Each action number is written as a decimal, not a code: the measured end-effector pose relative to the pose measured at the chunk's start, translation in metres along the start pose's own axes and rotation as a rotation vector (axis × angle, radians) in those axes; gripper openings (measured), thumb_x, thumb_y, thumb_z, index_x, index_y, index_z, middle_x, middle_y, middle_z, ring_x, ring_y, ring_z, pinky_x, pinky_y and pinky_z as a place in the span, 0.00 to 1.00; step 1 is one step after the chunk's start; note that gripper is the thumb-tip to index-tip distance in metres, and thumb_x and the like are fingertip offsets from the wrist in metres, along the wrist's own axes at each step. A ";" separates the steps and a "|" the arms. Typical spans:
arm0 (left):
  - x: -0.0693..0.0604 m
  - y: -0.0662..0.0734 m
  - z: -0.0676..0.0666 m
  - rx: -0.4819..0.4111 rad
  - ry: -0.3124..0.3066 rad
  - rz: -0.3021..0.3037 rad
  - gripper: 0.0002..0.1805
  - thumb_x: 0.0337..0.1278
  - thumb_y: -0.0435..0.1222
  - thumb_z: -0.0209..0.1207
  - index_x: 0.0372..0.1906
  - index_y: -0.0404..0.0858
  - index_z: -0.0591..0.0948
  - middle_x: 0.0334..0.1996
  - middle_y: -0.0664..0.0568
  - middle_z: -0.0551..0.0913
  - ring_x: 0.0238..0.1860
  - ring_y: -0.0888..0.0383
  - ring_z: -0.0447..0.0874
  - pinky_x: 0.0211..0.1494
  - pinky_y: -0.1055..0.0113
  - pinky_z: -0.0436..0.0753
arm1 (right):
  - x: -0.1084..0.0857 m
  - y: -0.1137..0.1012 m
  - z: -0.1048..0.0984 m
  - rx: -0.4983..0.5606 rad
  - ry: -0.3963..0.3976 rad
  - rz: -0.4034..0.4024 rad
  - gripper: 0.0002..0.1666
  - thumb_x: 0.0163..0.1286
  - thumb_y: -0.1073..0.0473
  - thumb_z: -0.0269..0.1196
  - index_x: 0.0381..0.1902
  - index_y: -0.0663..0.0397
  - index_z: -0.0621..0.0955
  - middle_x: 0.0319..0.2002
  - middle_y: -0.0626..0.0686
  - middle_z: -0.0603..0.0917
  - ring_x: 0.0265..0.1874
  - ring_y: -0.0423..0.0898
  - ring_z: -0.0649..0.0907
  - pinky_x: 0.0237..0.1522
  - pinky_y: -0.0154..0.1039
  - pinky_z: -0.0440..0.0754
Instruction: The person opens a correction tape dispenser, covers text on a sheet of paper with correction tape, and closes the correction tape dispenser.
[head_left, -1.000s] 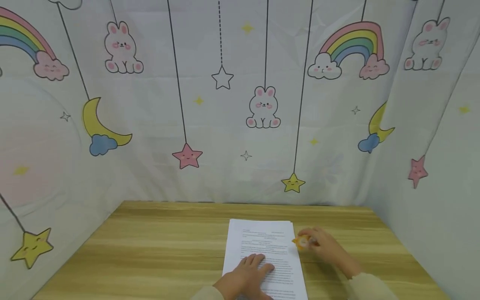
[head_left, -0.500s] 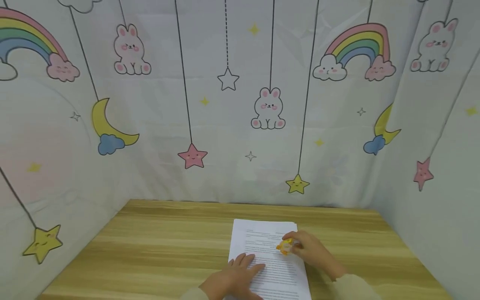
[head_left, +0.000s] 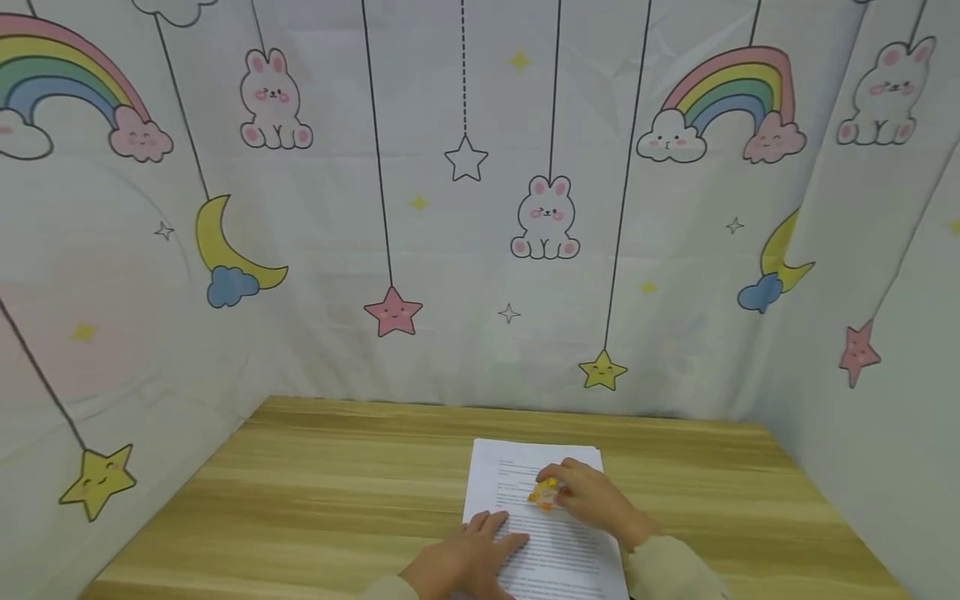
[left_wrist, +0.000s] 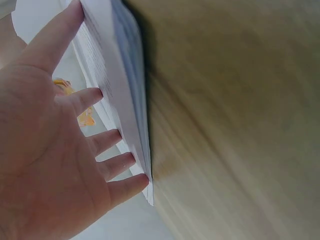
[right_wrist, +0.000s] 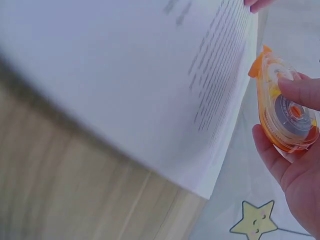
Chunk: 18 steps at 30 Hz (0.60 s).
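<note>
A stack of printed paper (head_left: 555, 558) lies on the wooden table, its thick edge showing in the left wrist view. My left hand (head_left: 465, 557) rests on the lower left of the top sheet, fingers straight and spread, fingertips touching the paper (left_wrist: 107, 65). My right hand (head_left: 592, 496) pinches an orange correction tape dispenser (right_wrist: 290, 107) between thumb and fingers. Its clear case shows a dark reel, and the orange tip (right_wrist: 257, 65) points toward the printed page. In the head view the correction tape (head_left: 545, 494) is over the upper part of the text; whether its tip touches the paper is unclear.
The wooden table (head_left: 337, 475) extends on both sides of the stack. A white cloth backdrop (head_left: 450, 358) with printed rabbits, stars, moons and rainbows closes off the back and both sides.
My right hand has carried the correction tape leftward from beside the stack's right edge to over the text. My left hand stays on the paper. The head view has shifted slightly.
</note>
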<state>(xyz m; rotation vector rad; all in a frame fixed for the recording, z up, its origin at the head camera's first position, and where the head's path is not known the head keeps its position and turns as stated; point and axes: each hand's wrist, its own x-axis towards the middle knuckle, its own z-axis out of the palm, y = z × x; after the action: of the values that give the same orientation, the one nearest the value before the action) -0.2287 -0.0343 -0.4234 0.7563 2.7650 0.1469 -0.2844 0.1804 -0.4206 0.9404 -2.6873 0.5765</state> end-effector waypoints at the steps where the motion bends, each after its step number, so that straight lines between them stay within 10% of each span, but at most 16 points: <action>1: 0.000 0.000 0.000 -0.003 -0.010 -0.005 0.40 0.41 0.60 0.63 0.64 0.61 0.65 0.68 0.53 0.58 0.69 0.47 0.56 0.64 0.47 0.65 | 0.002 -0.002 0.002 -0.018 0.007 -0.017 0.17 0.54 0.70 0.61 0.42 0.49 0.80 0.33 0.47 0.79 0.30 0.41 0.78 0.33 0.34 0.76; 18: -0.001 -0.002 0.002 0.093 0.032 0.070 0.39 0.42 0.61 0.62 0.64 0.61 0.66 0.67 0.55 0.62 0.66 0.51 0.61 0.59 0.52 0.73 | 0.032 -0.027 0.025 -0.170 0.043 -0.137 0.18 0.51 0.71 0.63 0.38 0.47 0.80 0.29 0.46 0.74 0.28 0.40 0.72 0.32 0.34 0.72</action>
<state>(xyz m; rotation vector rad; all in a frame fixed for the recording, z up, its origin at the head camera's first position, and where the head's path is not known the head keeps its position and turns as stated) -0.2288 -0.0368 -0.4253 0.8816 2.7935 0.0444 -0.2940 0.1322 -0.4245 1.0415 -2.5604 0.3305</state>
